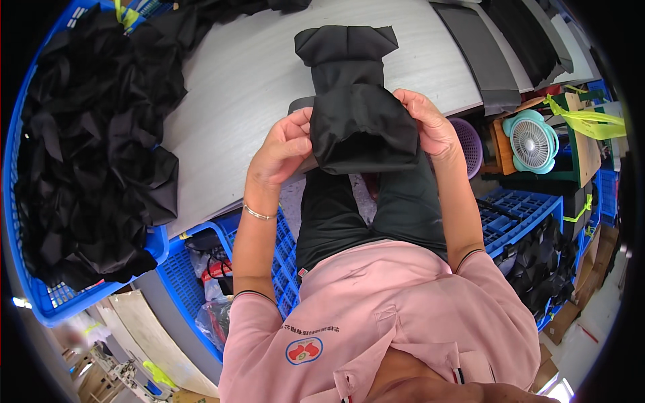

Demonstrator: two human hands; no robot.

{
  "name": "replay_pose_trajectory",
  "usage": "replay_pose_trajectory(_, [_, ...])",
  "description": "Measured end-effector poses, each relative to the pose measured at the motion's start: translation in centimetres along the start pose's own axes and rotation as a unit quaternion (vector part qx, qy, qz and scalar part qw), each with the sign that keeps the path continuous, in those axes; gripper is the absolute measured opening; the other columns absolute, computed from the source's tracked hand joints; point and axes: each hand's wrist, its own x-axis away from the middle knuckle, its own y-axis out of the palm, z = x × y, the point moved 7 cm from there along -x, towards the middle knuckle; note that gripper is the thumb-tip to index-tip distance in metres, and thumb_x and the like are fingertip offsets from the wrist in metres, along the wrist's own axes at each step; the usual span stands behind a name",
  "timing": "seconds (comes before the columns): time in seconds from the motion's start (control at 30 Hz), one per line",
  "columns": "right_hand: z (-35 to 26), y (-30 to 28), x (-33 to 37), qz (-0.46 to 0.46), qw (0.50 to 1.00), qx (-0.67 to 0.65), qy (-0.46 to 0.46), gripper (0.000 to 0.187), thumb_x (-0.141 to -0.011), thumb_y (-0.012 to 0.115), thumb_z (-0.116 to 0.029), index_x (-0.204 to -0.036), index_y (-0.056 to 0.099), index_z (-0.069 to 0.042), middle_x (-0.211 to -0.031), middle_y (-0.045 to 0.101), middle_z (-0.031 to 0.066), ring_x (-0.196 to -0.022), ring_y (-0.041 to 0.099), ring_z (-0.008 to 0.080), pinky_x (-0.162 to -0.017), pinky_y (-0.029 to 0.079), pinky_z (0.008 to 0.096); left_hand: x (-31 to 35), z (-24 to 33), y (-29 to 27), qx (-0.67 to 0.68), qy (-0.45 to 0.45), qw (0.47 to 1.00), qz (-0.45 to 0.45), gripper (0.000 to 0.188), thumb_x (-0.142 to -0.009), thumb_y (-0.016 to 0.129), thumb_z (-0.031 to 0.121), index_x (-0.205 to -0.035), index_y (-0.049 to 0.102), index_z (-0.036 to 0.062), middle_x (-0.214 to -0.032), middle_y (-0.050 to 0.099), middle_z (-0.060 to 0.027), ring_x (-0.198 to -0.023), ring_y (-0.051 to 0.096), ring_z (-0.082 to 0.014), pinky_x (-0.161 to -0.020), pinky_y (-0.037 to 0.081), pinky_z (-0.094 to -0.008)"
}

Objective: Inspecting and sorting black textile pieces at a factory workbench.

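A black sewn fabric piece (363, 111), shaped like a pouch with a narrower middle and a flared far end, hangs over the near edge of the pale grey table (235, 87). Its near end gapes in a dark opening toward my body. My left hand (283, 144) is closed on the left side of that opening, thumb against fingers. On the opposite side, my right hand (428, 124) pinches the fabric's edge. A small dark flat item (302, 104) shows partly beside my left fingers; the black piece hides the rest.
Heaped black fabric pieces (94, 154) fill a blue basket (50, 302) at the left. Dark flat panels (477, 57) lie on the table's far right. Right of my legs are a purple basket (469, 144), a turquoise fan (533, 142) and a blue crate (521, 215). Another blue crate (181, 272) stands below left.
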Motion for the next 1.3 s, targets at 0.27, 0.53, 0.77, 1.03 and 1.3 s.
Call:
replay_pose_trajectory(0.27, [-0.5,4.3,0.7,0.079,0.930,0.357,-0.037,0.017,-0.080,0.073,-0.003,-0.085,0.058,-0.008,-0.067,0.055,-0.0055,-0.065,0.055,0.0028,-0.061,0.044,0.0217,-0.9,-1.2,2.0,-0.171,0.085,0.971,0.146,0.032,-0.078,0.069,-0.012,-0.106,0.062,0.0029,-0.100,0.066,-0.0032,-0.090,0.064,-0.0083,-0.078,0.054,-0.0235])
replay_pose_trajectory(0.53, [-1.9,-0.1,1.9,0.345,0.831,0.411,-0.149,0.025,-0.090,0.065,-0.011,-0.111,0.061,0.001,-0.075,0.066,0.0114,-0.055,0.061,0.0160,-0.054,0.047,0.0296,0.7,1.2,-0.8,-0.247,0.206,0.857,0.403,0.031,-0.087,0.069,-0.005,-0.110,0.050,0.0016,-0.093,0.064,-0.0080,-0.061,0.060,-0.0087,-0.047,0.048,-0.0209])
replay_pose_trajectory(0.77, [-3.1,3.9,1.7,0.308,0.691,0.597,-0.267,0.039,-0.084,0.074,-0.011,-0.120,0.060,-0.004,-0.076,0.065,0.0162,-0.059,0.064,0.0260,-0.060,0.050,0.0352,1.7,1.7,0.7,-0.331,0.309,0.782,0.429,0.042,-0.082,0.070,-0.010,-0.116,0.047,0.0011,-0.098,0.057,-0.0074,-0.060,0.055,-0.0063,-0.050,0.048,-0.0202])
replay_pose_trajectory(1.03, [-6.9,-0.5,1.7,0.257,0.812,0.473,-0.224,0.048,-0.088,0.074,-0.027,-0.127,0.057,-0.004,-0.081,0.064,0.0079,-0.062,0.060,0.0178,-0.061,0.050,0.0312,2.4,2.1,2.7,-0.440,0.320,0.743,0.390,0.055,-0.080,0.075,-0.005,-0.127,0.047,0.0007,-0.117,0.053,-0.0092,-0.071,0.052,-0.0053,-0.055,0.042,-0.0180])
replay_pose_trajectory(1.3, [-16.0,-15.4,7.3,0.475,0.369,0.783,-0.158,0.053,-0.079,0.075,-0.049,-0.115,0.072,-0.011,-0.116,0.063,0.0122,-0.110,0.058,0.0318,-0.093,0.048,0.0428,5.3,-0.3,4.7,-0.382,0.341,0.772,0.377,0.044,-0.089,0.064,-0.003,-0.129,0.048,-0.0016,-0.125,0.055,-0.0139,-0.083,0.055,-0.0094,-0.058,0.046,-0.0196])
